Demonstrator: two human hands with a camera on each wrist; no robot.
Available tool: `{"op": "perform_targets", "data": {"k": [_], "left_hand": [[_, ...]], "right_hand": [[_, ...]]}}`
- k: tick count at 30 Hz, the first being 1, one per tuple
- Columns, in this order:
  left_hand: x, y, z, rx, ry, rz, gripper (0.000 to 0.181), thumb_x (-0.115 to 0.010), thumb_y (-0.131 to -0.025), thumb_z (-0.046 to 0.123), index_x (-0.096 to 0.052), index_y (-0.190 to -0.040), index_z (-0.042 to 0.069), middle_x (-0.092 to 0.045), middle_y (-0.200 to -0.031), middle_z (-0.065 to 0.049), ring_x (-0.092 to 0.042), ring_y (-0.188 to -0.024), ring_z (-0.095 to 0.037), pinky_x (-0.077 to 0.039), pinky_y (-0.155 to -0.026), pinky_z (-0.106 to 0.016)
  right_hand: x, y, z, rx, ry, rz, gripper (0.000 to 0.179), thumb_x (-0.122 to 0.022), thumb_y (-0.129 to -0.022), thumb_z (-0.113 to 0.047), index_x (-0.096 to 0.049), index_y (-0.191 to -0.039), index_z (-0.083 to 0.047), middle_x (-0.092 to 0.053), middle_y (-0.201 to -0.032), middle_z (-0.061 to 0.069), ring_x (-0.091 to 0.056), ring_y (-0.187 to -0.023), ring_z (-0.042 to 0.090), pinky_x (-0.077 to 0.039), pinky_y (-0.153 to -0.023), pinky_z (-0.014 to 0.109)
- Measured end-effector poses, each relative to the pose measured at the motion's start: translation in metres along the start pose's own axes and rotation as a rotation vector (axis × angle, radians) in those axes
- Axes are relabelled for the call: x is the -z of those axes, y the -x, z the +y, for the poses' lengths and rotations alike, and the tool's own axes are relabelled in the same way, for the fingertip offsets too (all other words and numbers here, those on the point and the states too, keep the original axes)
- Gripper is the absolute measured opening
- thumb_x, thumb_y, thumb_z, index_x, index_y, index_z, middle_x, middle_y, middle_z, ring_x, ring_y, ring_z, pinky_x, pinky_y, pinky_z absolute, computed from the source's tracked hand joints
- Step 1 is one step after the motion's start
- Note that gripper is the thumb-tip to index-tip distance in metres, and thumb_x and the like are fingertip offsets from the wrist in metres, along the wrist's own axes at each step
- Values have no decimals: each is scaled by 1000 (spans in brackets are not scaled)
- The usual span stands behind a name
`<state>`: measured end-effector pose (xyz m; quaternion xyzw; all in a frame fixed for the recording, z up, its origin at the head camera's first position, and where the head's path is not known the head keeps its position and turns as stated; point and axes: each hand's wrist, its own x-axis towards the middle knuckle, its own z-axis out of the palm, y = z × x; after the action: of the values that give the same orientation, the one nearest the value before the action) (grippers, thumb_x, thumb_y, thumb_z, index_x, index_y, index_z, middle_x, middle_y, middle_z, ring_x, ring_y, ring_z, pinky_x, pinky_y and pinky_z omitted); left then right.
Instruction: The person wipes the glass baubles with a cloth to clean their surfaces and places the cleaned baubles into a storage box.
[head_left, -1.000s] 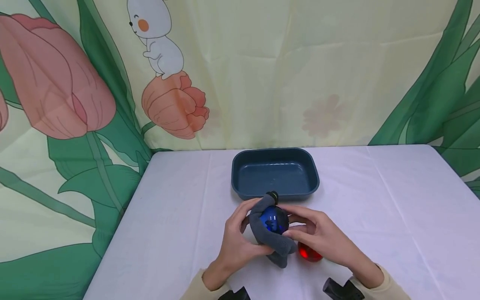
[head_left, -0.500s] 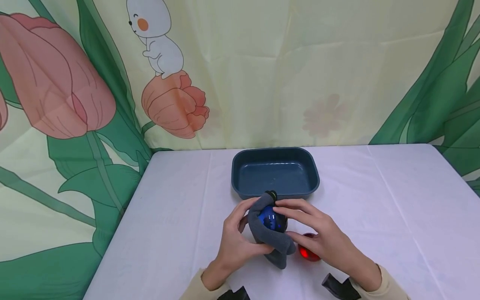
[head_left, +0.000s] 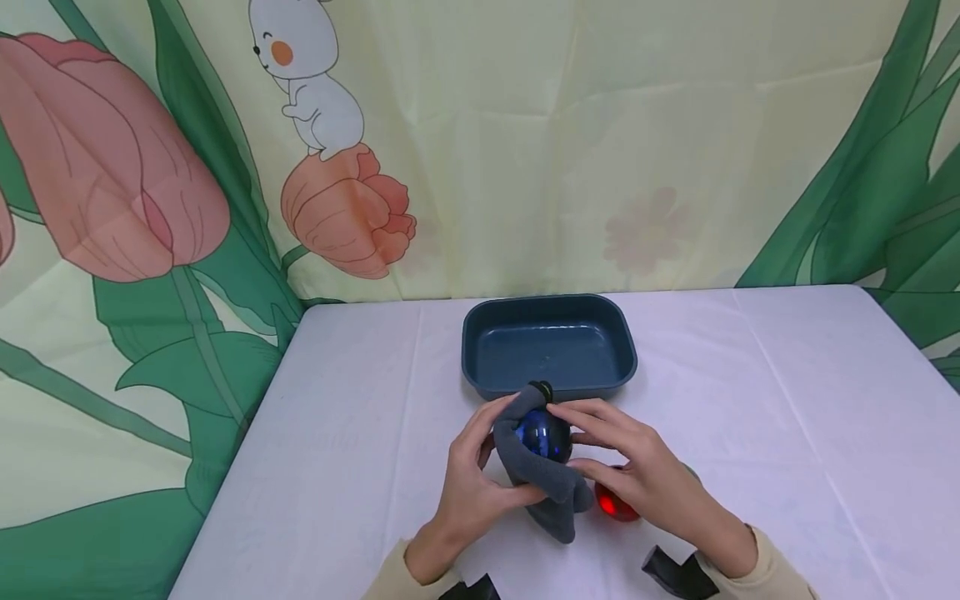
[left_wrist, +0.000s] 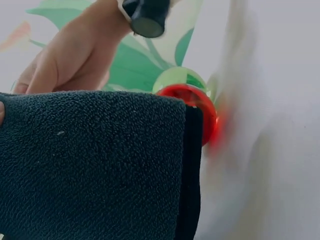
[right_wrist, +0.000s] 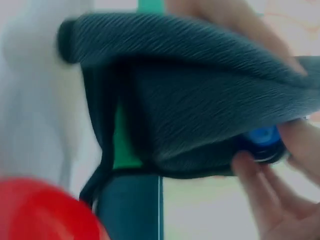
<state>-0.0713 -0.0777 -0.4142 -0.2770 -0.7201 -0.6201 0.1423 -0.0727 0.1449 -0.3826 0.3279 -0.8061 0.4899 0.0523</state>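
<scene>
A shiny blue ball [head_left: 546,435] lies in a fold of dark grey cloth [head_left: 542,477] above the table's near half. My left hand [head_left: 478,483] grips the cloth from the left, its thumb pressed on the lower fold. From the right, my right hand [head_left: 643,467] holds the ball between curled fingertips and thumb. A small dark looped end [head_left: 542,389] shows at the cloth's top. In the right wrist view the cloth [right_wrist: 210,95] covers most of the ball [right_wrist: 265,137]. A glossy red ball [head_left: 618,503] sits on the table, partly hidden by my right hand.
A dark blue rectangular tray [head_left: 480,367] stands behind the hands on a white-covered table [head_left: 360,400]. Beyond the red ball, a green ball [left_wrist: 170,79] partly shows in the left wrist view. A printed curtain [head_left: 510,167] hangs at the back.
The right hand's fingers have lifted from the ball's right side and come down again nearer its top. The ball and cloth have shifted slightly left. The left hand keeps its grip.
</scene>
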Motion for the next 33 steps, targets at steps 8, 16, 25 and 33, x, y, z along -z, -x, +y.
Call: {"op": "perform_targets", "data": {"k": [8, 16, 25, 33], "left_hand": [[-1, 3, -1, -3, 7, -16, 88, -91, -66, 1, -49, -143, 5, -56, -136, -14, -60, -119, -23, -52, -101, -30], [1, 2, 0, 9, 13, 41, 82, -92, -63, 1, -55, -137, 5, -61, -130, -13, -62, -115, -22, -56, -94, -32], [1, -2, 1, 22, 73, 40, 80, -89, -66, -2, -54, -138, 4, -60, -131, -14, -62, -116, -24, -52, -100, -36], [1, -1, 0, 34, 67, 38, 80, -89, -68, -2, -53, -139, 4, -60, -131, -15, -62, -116, -22, -52, -100, -33]], "right_hand": [[3, -1, -1, -321, -356, -111, 52, -69, -93, -16, -52, -142, -8, -52, -144, 19, -63, -116, 19, -58, -87, 27], [6, -3, -3, -299, -380, -141, 55, -70, -92, -13, -50, -143, -3, -51, -144, 24, -65, -115, 18, -59, -87, 31], [0, -2, 1, 3, -30, 29, 70, -82, -75, 6, -59, -138, -14, -58, -133, 4, -60, -118, 10, -56, -89, 22], [-6, 1, 5, 70, 97, 70, 53, -73, -85, -22, -62, -136, -16, -59, -137, 3, -56, -125, 8, -50, -96, 15]]}}
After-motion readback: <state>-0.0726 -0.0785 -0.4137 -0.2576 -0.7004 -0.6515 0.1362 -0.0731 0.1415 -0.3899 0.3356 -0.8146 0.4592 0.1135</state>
